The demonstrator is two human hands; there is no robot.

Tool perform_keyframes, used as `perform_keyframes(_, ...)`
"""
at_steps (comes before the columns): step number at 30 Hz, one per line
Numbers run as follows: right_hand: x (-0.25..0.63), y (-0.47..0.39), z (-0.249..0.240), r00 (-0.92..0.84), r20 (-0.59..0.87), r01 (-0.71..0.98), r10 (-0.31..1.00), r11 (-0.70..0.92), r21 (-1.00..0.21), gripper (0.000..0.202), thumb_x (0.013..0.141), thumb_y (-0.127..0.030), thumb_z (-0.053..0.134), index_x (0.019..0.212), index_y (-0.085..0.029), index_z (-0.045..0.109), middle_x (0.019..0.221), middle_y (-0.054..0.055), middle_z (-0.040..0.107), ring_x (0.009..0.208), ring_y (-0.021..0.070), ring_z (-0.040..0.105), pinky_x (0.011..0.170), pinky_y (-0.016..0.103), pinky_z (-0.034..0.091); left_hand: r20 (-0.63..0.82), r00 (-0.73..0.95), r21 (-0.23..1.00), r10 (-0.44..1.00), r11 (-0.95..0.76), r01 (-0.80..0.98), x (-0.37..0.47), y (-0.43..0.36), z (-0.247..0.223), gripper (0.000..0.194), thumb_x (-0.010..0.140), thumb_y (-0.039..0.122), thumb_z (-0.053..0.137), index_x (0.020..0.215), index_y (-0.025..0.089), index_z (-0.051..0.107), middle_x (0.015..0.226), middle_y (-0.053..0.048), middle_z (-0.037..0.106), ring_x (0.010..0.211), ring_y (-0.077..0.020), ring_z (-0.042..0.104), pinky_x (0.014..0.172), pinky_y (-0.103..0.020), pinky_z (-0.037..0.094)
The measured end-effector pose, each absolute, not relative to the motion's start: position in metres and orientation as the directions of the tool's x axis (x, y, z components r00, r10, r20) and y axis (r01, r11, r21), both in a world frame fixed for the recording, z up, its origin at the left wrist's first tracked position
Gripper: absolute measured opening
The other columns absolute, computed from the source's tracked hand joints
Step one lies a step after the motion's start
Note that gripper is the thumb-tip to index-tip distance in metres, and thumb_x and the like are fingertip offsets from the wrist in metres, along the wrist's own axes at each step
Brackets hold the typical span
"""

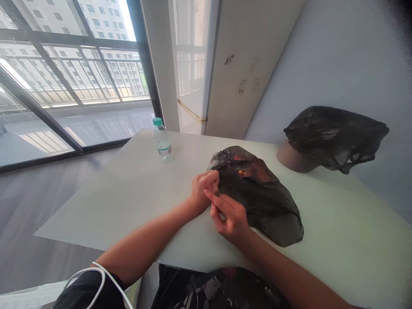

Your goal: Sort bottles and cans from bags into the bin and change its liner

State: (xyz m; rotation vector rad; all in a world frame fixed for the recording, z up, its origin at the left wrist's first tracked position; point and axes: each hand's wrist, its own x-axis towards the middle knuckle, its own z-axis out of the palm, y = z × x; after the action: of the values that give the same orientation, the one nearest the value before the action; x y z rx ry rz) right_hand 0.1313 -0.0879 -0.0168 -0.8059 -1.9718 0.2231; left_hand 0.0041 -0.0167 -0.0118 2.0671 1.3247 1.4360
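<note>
White table (112,201) | upright clear bottle (163,143), teal cap (157,121) | black plastic bag (267,189) | brown container (292,159) under black liner (334,133)

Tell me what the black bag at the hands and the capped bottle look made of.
Black bag: thin, slightly glossy plastic film, judging by its creases and the red showing through.
Capped bottle: clear and glossy, probably plastic, going by its see-through body and teal cap, though sight alone can't exclude glass.
</note>
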Motion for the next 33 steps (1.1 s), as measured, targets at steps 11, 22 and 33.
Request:
perform_keyframes(11, 0.150, -0.080, -0.006, -0.456, 0.662, 0.524, 0.595, 0.781, -0.341, 0.022, 0.093, -0.007, 0.050, 0.092, -0.016, 0.070, 0.071, 0.000, 0.060, 0.065, 0.0132, 0.053, 0.063, 0.028, 0.039, 0.634, 0.141, 0.450, 0.760, -0.511, 0.732, 0.010, -0.012, -0.002, 0.011, 0.094, 0.018, 0.051, 0.095, 0.023, 0.060, 0.102, -0.006, 0.061, 0.094, -0.0215, 0.055, 0.083, -0.034, 0.043)
perform_keyframes(22, 0.172, -0.056, 0.002, -0.195, 0.325, 0.848, 0.925, 0.326, -0.418, 0.021, 0.092, -0.016, 0.052, 0.074, -0.021, 0.061, 0.073, 0.001, 0.064, 0.069, 0.0166, 0.057, 0.066, 0.030, 0.037, 0.583, 0.112, 0.498, 0.805, -0.463, 0.733, 0.005, 0.006, -0.014, 0.020, 0.089, 0.008, 0.053, 0.100, 0.023, 0.053, 0.097, -0.004, 0.063, 0.091, -0.0230, 0.061, 0.085, -0.037, 0.045)
perform_keyframes(33, 0.213, -0.029, 0.017, 0.102, 0.641, 0.904, 0.761, 0.197, -0.378, 0.047, 0.090, -0.018, 0.055, 0.136, -0.011, 0.060, 0.137, 0.020, 0.052, 0.125, 0.0330, 0.053, 0.107, 0.047, 0.048, 0.670, 0.086, 0.494, 0.737, -0.530, 0.690, 0.006, 0.001, -0.010, 0.017, 0.091, 0.008, 0.052, 0.098, 0.024, 0.054, 0.094, -0.001, 0.064, 0.084, -0.0193, 0.061, 0.085, -0.034, 0.043)
